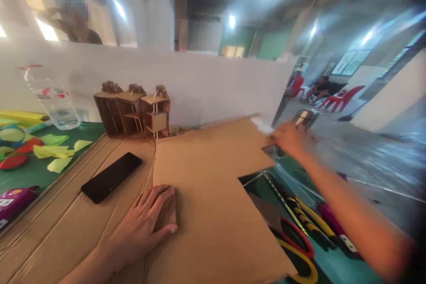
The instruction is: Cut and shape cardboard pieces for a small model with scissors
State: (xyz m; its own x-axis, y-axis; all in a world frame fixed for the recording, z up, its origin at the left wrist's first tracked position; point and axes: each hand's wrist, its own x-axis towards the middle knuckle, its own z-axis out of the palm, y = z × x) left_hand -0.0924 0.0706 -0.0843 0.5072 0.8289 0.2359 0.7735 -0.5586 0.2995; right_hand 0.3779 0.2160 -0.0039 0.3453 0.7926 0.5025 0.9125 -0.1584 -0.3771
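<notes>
My left hand (151, 213) lies flat with fingers spread, resting on a small cardboard piece (169, 215) at the left edge of a large flat cardboard sheet (206, 177). A corner is cut out of the sheet's right side. Beyond its far right corner, my right hand (291, 140) is closed around a shiny metal flask (306, 117); motion blur softens the fingers. A black phone (112, 176) lies left of the sheet. Behind it stands a small cardboard structure (133, 113) with open compartments and white sticks.
Scissors (296, 239), pliers (314, 217), a tape measure strip (286, 204) and a purple tool (339, 230) lie at right. A water bottle (55, 100), paper scraps (56, 153) and another purple tool (15, 204) are left. A white partition (219, 84) rises behind; people are beyond.
</notes>
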